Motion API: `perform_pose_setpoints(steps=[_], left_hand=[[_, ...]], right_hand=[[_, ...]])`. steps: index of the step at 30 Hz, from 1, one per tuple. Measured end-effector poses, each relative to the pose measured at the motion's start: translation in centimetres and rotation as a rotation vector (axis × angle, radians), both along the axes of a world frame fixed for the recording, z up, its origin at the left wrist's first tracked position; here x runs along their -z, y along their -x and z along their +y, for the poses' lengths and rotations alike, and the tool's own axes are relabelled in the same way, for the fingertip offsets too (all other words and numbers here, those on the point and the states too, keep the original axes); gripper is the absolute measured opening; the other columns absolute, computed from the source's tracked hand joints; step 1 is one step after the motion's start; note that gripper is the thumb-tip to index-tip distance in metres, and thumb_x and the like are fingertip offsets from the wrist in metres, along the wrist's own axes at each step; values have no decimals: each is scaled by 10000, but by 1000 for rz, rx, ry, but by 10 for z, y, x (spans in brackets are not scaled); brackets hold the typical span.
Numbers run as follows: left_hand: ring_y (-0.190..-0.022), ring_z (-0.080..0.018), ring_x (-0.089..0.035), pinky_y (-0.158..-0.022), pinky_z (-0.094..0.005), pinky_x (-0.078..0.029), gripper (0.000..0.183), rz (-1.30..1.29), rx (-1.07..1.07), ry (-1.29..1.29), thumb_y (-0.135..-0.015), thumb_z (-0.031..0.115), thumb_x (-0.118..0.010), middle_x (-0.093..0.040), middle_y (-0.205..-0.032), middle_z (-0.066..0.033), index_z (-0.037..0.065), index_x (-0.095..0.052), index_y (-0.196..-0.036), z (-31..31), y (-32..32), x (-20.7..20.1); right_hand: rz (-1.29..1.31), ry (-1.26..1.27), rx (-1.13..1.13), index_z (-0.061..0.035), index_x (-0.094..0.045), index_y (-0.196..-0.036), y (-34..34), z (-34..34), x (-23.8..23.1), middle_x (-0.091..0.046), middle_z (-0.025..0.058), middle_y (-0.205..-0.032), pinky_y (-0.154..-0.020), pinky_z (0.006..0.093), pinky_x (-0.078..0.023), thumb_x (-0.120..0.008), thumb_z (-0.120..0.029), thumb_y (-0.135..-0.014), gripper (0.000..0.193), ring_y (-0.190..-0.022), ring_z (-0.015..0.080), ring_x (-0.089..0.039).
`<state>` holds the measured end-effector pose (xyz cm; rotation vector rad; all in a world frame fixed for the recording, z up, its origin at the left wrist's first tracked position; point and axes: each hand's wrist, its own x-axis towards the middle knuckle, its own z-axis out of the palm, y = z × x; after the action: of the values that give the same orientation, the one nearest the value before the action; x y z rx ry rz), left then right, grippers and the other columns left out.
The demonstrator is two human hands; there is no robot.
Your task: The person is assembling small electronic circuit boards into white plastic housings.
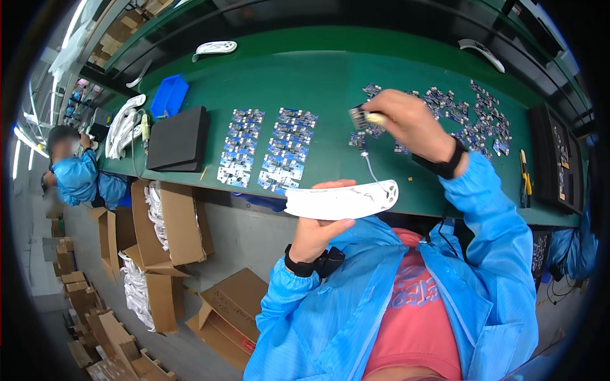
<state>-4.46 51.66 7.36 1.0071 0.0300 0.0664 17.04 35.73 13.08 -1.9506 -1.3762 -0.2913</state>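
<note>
- One white curved plastic part (pixel 343 202) was held level in the left hand (pixel 319 232), above the near desk edge; left grip closed on it from below.
- A thin white wire (pixel 373 171) ran from the part's right end up toward the right hand (pixel 412 124).
- Right grip was pinched shut on a small circuit board (pixel 359 117), raised over the green desk (pixel 318 76).
- Two tidy panels of blue boards (pixel 267 149) lay on the desk left of the hands; loose boards (pixel 473 120) were scattered to the right.
- A black tray (pixel 178 140) and blue bin (pixel 169 95) sat further left.
- Open cardboard boxes (pixel 171 228) stood on the floor.
- Another person (pixel 79 174) in blue sat at far left.
</note>
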Motion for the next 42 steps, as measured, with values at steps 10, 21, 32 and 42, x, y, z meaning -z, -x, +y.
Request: perform_pose_setpoints(steps=[10,21,32,42], left_hand=[[-1213,-249,-505,-1015,-377,-441,643,-77,313,-14,-708,-122,-693,-468,-1336,-187,59,-427,-1264,-93,-65,-6],[-1179,-207,-532,-980,-330,-481,618,37,502,-77,-758,-129,-671,-475,-1344,-156,21,-396,-1291,-157,-95,-9],[-1147,-229,-555,-958,-358,-496,607,44,473,-49,-754,-85,-701,-486,-1335,-180,45,-425,-1279,-162,-103,-5],[-1171,-238,-537,-964,-385,-492,530,73,470,-57,-812,-68,-622,-479,-1339,-166,28,-415,-1291,-150,-99,-5]], right_hand=[[286,-145,191,11,-644,-950,107,-126,-24,-630,135,-903,-625,332,-525,-712,2,-719,241,-765,271,-635],[25,-31,328,38,-643,-995,105,-178,2,-592,103,-900,-596,337,-514,-672,-41,-656,349,-811,259,-604],[3,-65,397,54,-639,-991,103,-177,15,-578,116,-900,-562,320,-490,-678,-21,-663,338,-725,237,-582],[18,16,386,47,-623,-978,102,-169,11,-561,109,-880,-597,327,-509,-655,-22,-676,311,-778,247,-588]])
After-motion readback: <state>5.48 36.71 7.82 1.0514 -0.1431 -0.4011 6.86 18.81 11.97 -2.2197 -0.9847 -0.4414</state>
